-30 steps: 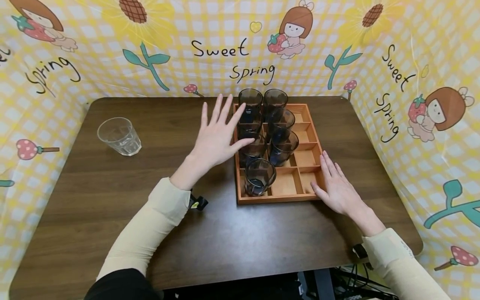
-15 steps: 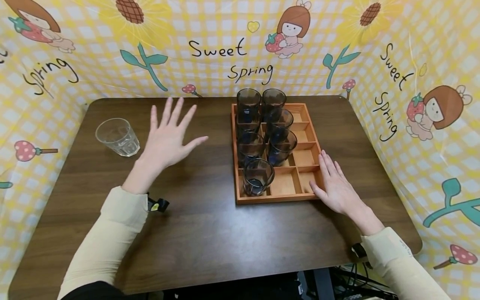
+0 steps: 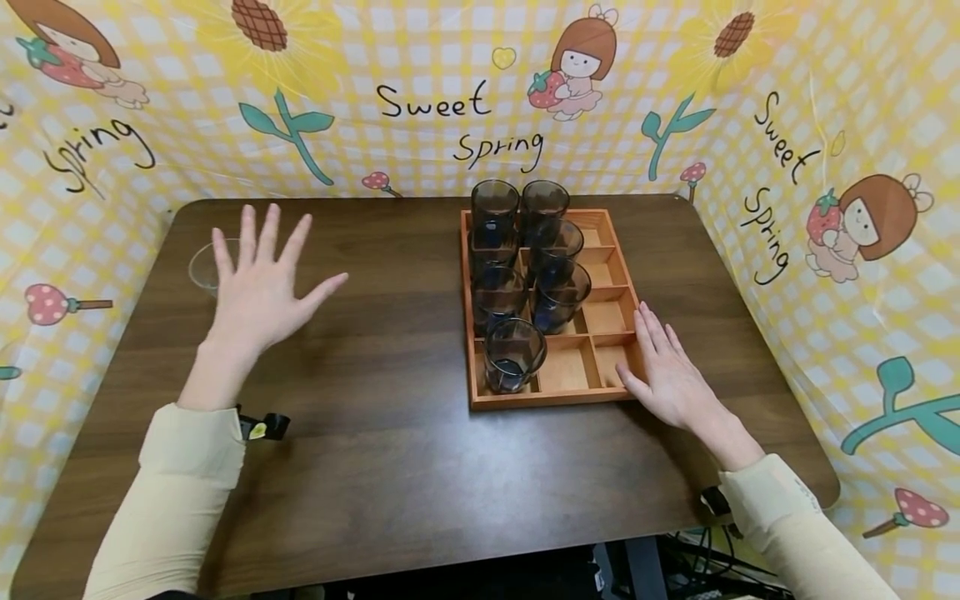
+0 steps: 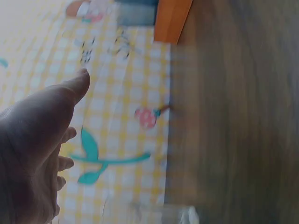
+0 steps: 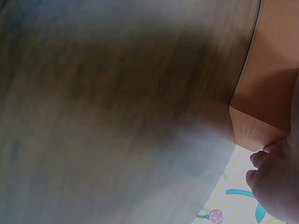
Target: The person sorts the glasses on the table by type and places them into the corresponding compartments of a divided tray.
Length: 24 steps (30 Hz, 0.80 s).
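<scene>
My left hand (image 3: 258, 304), fingers spread wide, hovers over the left part of the table and holds nothing. Behind it a clear drinking glass (image 3: 202, 265) is mostly hidden; in the left wrist view part of that glass (image 4: 145, 213) shows at the bottom edge. My right hand (image 3: 671, 371) rests with straight fingers against the right side of a wooden compartment tray (image 3: 555, 402). Several dark tinted glasses stand in the tray's left and middle columns, among them a front-left glass (image 3: 513, 357). In the right wrist view the tray's corner (image 5: 259, 126) touches the fingers.
The brown wooden table (image 3: 375, 483) has yellow checked cloth (image 3: 420, 50) around its back and sides. Several compartments in the tray's right column (image 3: 609, 317) hold no glass, nor does the front middle one. Cables (image 3: 705, 554) hang below the table's front right edge.
My left hand has moved left from beside the tray, across the table, to in front of the clear glass, fingers still spread. The right hand stays at the tray's side.
</scene>
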Each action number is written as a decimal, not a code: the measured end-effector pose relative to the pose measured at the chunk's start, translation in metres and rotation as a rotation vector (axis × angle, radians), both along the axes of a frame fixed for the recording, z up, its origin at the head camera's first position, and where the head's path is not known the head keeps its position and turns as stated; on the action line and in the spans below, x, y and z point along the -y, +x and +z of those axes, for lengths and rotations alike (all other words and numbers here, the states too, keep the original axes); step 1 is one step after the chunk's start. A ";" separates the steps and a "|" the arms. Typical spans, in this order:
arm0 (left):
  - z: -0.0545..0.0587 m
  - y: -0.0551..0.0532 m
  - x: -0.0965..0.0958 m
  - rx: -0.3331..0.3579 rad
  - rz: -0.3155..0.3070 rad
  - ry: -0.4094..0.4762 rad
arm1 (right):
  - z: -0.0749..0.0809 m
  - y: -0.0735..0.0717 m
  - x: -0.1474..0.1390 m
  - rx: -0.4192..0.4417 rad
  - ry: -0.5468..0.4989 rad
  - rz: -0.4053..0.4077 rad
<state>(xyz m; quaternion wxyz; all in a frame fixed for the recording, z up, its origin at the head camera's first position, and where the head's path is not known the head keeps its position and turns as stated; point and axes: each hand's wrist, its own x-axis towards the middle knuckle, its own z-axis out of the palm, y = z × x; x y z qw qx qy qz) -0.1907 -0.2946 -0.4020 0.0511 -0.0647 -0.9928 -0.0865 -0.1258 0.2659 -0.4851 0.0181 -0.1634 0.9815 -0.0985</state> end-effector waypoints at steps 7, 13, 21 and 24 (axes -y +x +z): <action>0.000 0.003 0.049 0.034 0.144 0.115 | -0.001 0.000 0.000 0.000 -0.008 -0.004; -0.015 0.008 0.077 0.026 0.239 0.234 | 0.000 0.000 0.001 -0.004 -0.003 0.002; -0.035 0.016 0.083 0.017 0.310 0.711 | 0.000 0.000 0.001 0.005 -0.011 0.000; -0.038 0.017 0.081 0.094 0.348 0.899 | 0.000 0.000 0.001 0.003 -0.013 -0.003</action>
